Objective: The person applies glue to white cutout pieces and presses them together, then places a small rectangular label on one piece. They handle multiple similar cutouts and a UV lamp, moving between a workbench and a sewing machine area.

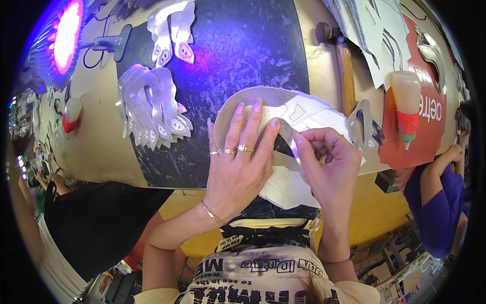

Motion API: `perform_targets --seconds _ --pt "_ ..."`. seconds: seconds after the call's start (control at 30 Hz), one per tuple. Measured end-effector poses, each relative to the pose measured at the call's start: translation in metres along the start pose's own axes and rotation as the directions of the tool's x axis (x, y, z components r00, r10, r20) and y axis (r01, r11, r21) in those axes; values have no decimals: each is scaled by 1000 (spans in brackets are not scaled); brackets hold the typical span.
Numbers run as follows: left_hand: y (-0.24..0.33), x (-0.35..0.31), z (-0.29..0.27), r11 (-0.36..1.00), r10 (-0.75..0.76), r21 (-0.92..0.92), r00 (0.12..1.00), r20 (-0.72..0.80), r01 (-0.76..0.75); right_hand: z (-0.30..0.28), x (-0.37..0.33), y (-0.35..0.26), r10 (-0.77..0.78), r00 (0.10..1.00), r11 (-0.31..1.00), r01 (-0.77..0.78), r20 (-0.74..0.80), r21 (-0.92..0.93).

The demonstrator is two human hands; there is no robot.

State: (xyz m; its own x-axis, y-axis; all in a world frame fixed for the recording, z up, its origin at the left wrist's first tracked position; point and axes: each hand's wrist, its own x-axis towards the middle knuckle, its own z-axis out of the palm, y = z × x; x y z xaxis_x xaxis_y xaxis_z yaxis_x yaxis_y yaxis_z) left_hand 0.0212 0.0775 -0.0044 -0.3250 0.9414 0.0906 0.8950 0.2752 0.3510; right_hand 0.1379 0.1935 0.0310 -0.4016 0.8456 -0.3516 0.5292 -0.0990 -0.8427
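A white and grey shoe upper [320, 119] lies curved at the front of the dark work mat, its lower part hanging over the table edge. My left hand [237, 164] rests on its grey inner side, fingers spread and pressed flat. At the inner edge of the opening, my right hand [331, 164] pinches a narrow silvery strip [295, 148] between thumb and forefinger; the other fingers are curled. The strip runs along the upper's edge, and its lower end is hidden by the right hand.
Silvery cut pieces [152, 104] lie stacked on the mat's left, with another pair [172, 30] behind. A hammer [345, 71], a glue bottle [406, 104] and blue-handled snips [372, 126] lie to the right. A lit lamp [63, 38] stands far left. People sit on both sides.
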Motion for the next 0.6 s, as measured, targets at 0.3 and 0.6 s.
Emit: perform_targets --seconds 0.3,0.6 --pt "0 -2 3 1000 -7 -20 1000 22 7 -4 5 2 25 998 999 -27 64 36" --pt "1 -1 -1 999 -22 -46 997 71 25 -4 5 4 49 996 988 -60 76 143"
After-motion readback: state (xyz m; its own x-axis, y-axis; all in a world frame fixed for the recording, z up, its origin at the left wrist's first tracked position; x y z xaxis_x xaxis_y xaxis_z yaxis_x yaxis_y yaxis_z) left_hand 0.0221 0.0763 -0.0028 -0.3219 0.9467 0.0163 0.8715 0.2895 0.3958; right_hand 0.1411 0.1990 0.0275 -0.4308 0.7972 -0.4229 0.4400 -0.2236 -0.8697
